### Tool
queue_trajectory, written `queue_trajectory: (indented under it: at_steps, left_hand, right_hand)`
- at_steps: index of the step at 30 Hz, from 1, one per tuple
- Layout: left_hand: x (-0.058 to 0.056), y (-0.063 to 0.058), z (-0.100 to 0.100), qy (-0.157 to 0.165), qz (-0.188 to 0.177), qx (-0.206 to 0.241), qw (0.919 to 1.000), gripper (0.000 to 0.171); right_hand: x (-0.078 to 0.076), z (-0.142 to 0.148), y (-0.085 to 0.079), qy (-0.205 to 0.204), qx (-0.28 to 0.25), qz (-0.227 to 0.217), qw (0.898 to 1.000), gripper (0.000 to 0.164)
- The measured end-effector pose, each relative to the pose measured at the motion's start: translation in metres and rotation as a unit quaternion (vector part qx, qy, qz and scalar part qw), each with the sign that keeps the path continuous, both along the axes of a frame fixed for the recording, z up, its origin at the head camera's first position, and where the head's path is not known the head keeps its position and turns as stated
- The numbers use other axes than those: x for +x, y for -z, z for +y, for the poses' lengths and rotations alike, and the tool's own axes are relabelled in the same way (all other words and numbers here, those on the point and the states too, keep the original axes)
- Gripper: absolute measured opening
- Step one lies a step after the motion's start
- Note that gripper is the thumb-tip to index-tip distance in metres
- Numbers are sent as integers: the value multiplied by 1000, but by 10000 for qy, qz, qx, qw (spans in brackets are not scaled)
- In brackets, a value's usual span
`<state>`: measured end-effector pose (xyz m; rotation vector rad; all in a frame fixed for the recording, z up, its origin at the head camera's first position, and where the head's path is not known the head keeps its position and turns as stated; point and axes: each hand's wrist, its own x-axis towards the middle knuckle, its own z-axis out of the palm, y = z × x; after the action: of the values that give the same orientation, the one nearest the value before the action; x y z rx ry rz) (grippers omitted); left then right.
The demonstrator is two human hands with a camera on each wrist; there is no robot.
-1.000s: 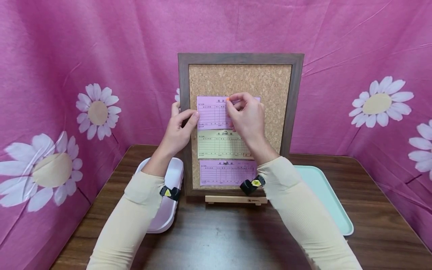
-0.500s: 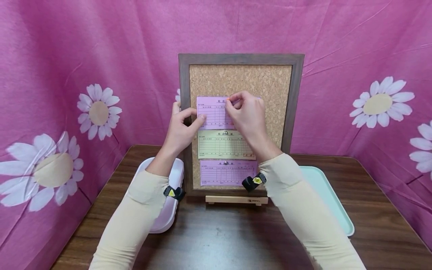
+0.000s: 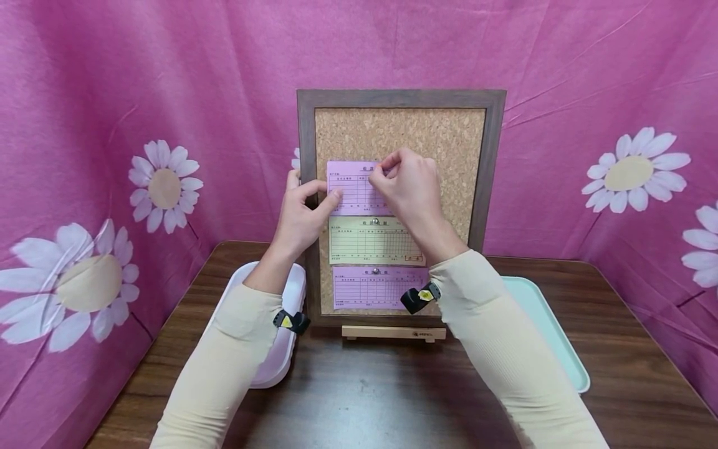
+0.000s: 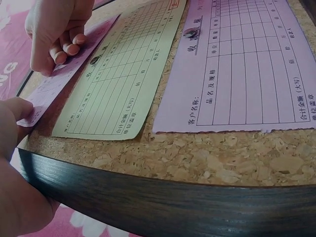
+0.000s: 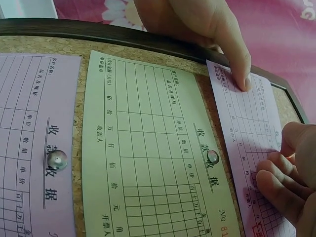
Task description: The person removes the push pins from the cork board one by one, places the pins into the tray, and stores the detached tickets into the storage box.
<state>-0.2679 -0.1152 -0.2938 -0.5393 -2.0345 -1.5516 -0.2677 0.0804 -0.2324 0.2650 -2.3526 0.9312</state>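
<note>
A framed corkboard stands upright on a small wooden easel. The topmost pink receipt slip lies against the cork. At its left edge my left hand pinches it, thumb on the face, other fingers partly behind the frame. My right hand has thumb and forefinger together at the slip's top middle, pinching a small orange push pin that the fingertips now hide. Below are a yellow-green receipt slip and another pink receipt slip, each held by a silver round-headed tack.
On the dark wooden table a white tray is under my left forearm. A mint-green tray lies behind my right forearm. A pink flowered cloth hangs behind and at both sides.
My left thumb has slid right, from the slip's edge onto its face. The right hand has shifted slightly upward, and the orange spot at its fingertips is now covered.
</note>
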Motion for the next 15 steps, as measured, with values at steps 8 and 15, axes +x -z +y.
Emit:
queue_trajectory:
  at_steps: [8,15]
  left_hand:
    - [-1,2,0,-28,25,17,10000,16]
    - [0,2,1,-15,34,74,10000,17]
  right_hand:
    - [-3,2,3,-128,-190,86,9997,15]
    - [-1,4,4,-274,-335,99,9990,14]
